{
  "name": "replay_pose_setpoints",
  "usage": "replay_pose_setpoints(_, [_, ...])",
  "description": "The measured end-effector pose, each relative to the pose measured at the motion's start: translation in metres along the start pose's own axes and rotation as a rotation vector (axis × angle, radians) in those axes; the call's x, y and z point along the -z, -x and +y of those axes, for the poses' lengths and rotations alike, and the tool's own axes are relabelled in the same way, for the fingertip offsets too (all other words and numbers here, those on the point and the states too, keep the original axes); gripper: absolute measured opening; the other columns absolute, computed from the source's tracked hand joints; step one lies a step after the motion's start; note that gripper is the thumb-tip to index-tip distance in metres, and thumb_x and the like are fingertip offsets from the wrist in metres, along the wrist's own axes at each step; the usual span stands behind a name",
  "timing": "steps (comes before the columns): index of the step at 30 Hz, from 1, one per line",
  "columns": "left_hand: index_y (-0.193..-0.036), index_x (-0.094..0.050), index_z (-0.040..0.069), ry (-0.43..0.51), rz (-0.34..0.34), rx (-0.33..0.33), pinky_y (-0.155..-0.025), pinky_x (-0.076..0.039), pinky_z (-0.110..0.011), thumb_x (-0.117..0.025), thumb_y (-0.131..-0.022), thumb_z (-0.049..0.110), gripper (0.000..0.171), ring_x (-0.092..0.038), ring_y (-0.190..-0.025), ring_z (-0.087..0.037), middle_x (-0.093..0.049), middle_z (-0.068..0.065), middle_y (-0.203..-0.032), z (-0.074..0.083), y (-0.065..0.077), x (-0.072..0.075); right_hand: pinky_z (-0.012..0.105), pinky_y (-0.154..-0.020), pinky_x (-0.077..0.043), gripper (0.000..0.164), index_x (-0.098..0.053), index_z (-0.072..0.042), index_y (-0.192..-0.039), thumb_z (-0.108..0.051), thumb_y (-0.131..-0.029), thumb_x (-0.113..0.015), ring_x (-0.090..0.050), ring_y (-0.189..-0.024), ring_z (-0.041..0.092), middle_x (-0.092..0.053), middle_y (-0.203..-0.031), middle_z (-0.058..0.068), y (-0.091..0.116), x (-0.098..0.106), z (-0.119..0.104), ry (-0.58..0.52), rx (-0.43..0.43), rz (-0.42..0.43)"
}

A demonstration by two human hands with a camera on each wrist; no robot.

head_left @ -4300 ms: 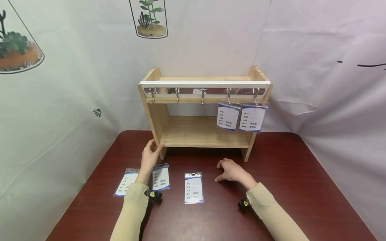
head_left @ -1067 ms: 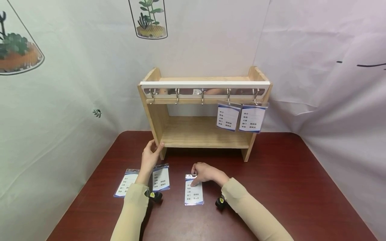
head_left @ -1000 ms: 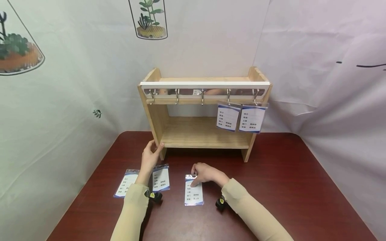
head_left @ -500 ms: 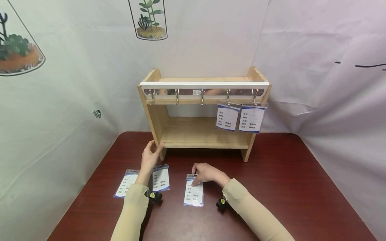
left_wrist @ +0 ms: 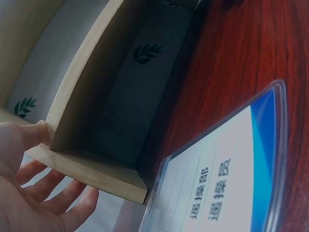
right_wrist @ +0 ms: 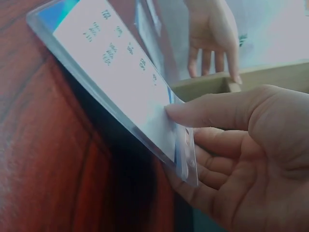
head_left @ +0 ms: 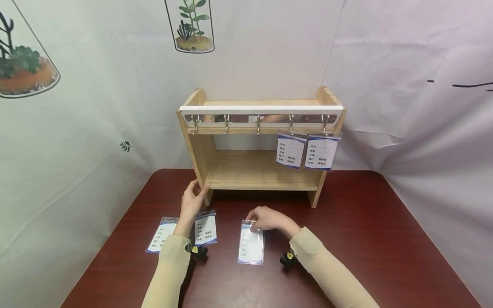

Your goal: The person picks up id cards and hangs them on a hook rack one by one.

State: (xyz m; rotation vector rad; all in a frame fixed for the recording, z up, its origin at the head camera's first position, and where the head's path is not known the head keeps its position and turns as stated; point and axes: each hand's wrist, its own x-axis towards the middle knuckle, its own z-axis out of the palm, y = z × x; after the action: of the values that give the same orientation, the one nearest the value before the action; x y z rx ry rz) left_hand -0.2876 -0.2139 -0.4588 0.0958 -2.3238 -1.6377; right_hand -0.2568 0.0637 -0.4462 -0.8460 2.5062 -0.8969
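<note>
My right hand [head_left: 267, 218] pinches the top end of a clear ID badge holder [head_left: 251, 249] with a white and blue card. In the right wrist view, the thumb lies on the face of the badge holder [right_wrist: 120, 72], fingers behind; its slotted end is tilted up off the table. My left hand [head_left: 190, 204] grips the lower left side of the wooden shelf rack [head_left: 262, 169]. In the left wrist view, the thumb rests on the front edge of the rack [left_wrist: 77, 72] and the fingers reach round outside the side panel.
Two similar badge holders hang at right, a left one [head_left: 291, 149] and a right one [head_left: 321, 152], below the metal hooks of the white-edged rail [head_left: 262, 108]. Two more lie on the red-brown table [head_left: 366, 239]: one badge [head_left: 205, 230] beside the left wrist, another badge [head_left: 158, 237] farther left.
My right hand came left to the middle badge holder and took hold of its top. The badge has since shifted slightly right and lifted at that end. The left hand stays on the rack.
</note>
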Motion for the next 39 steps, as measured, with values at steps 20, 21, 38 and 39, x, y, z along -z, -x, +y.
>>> replay_pose_setpoints(20, [-0.141, -0.052, 0.004, 0.030, -0.006, -0.024, -0.102, -0.049, -0.048, -0.070, -0.097, 0.035, 0.057, -0.059, -0.124, -0.035, -0.060, -0.023, -0.136, -0.001, 0.001, 0.000, 0.026, -0.068, -0.054, 0.006, -0.077, -0.012, -0.095, -0.010, -0.090, -0.075, -0.065, -0.076, 0.007, -0.072, -0.084, -0.006, 0.019, 0.044, -0.024, -0.029, 0.076, 0.113])
replay_pose_setpoints(21, [-0.141, -0.052, 0.003, 0.031, -0.008, -0.025, -0.102, -0.049, -0.048, -0.070, -0.096, 0.036, 0.058, -0.058, -0.125, -0.035, -0.060, -0.023, -0.136, -0.001, 0.001, 0.000, 0.026, -0.069, -0.054, 0.006, -0.077, -0.013, -0.095, -0.010, -0.090, -0.075, -0.065, -0.077, 0.007, -0.073, -0.084, -0.007, 0.020, 0.046, -0.025, -0.022, 0.087, 0.122])
replay_pose_setpoints(38, [-0.142, -0.051, 0.004, 0.026, -0.014, -0.018, -0.101, -0.050, -0.049, -0.069, -0.097, 0.037, 0.058, -0.058, -0.126, -0.036, -0.058, -0.023, -0.138, 0.001, 0.003, 0.000, 0.028, -0.076, -0.053, 0.016, -0.077, -0.011, -0.109, -0.011, -0.095, -0.068, -0.065, -0.089, 0.009, -0.075, -0.104, -0.002, 0.046, 0.078, -0.043, 0.087, 0.137, 0.189])
replay_pose_setpoints(39, [-0.142, -0.051, 0.004, 0.025, -0.014, -0.018, -0.100, -0.050, -0.049, -0.069, -0.097, 0.038, 0.059, -0.058, -0.126, -0.036, -0.058, -0.023, -0.138, 0.001, 0.002, 0.000, 0.029, -0.077, -0.054, 0.016, -0.078, -0.011, -0.109, -0.011, -0.095, -0.069, -0.066, -0.090, 0.009, -0.075, -0.104, -0.002, 0.047, 0.080, -0.044, 0.088, 0.137, 0.188])
